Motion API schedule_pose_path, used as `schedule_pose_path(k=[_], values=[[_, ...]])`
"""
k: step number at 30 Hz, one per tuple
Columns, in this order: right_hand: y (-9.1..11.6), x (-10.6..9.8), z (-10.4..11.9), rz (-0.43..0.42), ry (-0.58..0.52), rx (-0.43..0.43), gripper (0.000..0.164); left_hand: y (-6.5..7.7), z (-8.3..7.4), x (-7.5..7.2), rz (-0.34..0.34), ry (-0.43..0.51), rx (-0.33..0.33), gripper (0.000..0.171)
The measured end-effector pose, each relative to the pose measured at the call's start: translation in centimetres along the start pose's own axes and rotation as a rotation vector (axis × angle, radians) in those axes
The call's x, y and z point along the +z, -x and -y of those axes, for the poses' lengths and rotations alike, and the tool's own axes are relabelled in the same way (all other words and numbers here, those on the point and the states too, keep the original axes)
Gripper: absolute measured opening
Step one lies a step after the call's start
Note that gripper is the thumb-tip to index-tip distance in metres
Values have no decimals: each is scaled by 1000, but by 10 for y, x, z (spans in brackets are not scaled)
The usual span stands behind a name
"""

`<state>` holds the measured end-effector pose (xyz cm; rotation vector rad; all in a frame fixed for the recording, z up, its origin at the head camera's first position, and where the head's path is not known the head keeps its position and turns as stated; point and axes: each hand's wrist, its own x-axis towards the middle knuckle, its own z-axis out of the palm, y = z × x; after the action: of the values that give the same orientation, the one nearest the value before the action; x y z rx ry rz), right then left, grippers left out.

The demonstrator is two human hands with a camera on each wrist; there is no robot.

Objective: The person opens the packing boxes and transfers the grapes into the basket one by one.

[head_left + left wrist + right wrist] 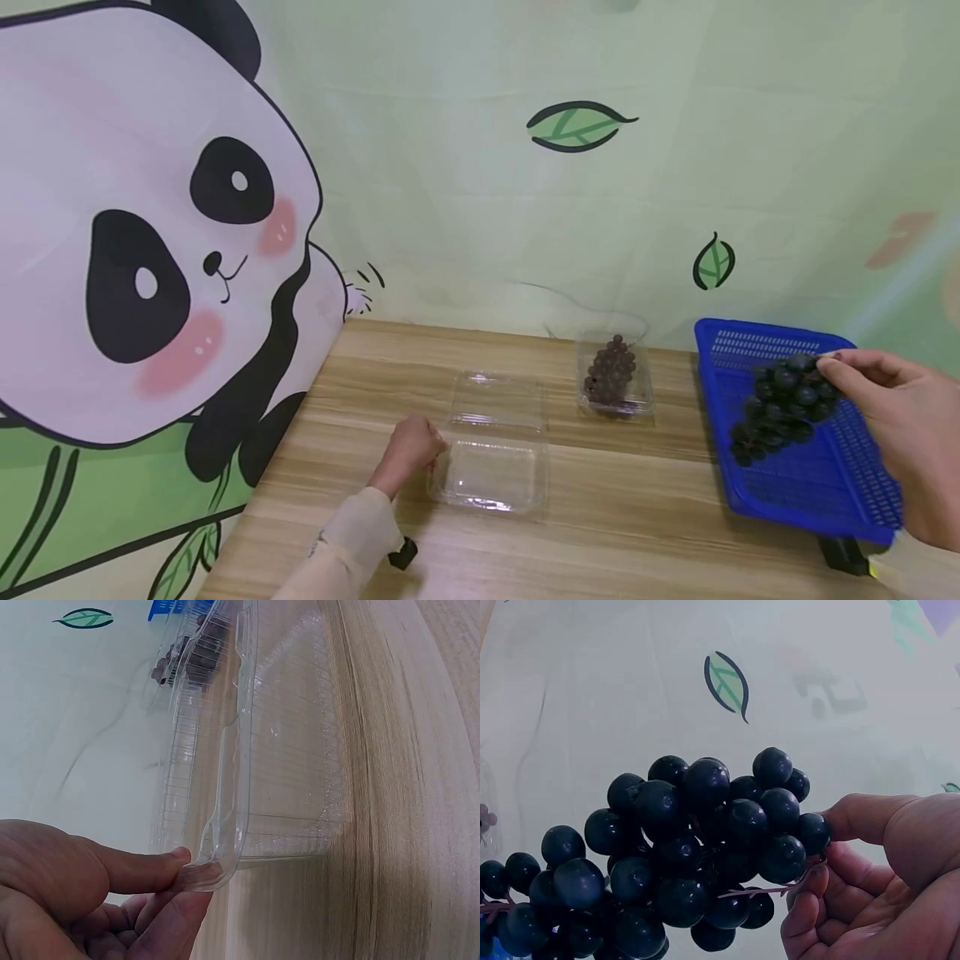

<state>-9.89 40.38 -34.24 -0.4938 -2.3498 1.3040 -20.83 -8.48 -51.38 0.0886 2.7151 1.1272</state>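
My right hand (911, 425) pinches a bunch of dark grapes (787, 404) by its stem end, above the blue basket (716, 450). In the right wrist view the round dark grapes (682, 855) spread leftward from the thumb and fingers. My left hand (412, 454) pinches the left edge of an opened clear plastic box (491, 475), whose lid lies folded back toward the wall. The left wrist view shows the thumb and a finger on a corner of the box's rim (225, 870). No fruit lies in this box.
A second clear box (643, 387) with a bunch of reddish-purple grapes (611, 371) stands at the back of the wooden table (622, 517), near the wall. The wall covering (450, 208) carries a large panda and leaf drawings. The blue basket fills the table's right side.
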Motion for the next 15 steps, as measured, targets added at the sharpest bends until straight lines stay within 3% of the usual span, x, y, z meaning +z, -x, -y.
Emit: schedule_pose_path(k=[9,15], values=[[-7,-17,-17,-96,-206,-164,39,-1,-1,4,12,36,-35,38],[-6,-21,-21,-159,-260,-122,44,-1,-2,4,16,25,-32,39]])
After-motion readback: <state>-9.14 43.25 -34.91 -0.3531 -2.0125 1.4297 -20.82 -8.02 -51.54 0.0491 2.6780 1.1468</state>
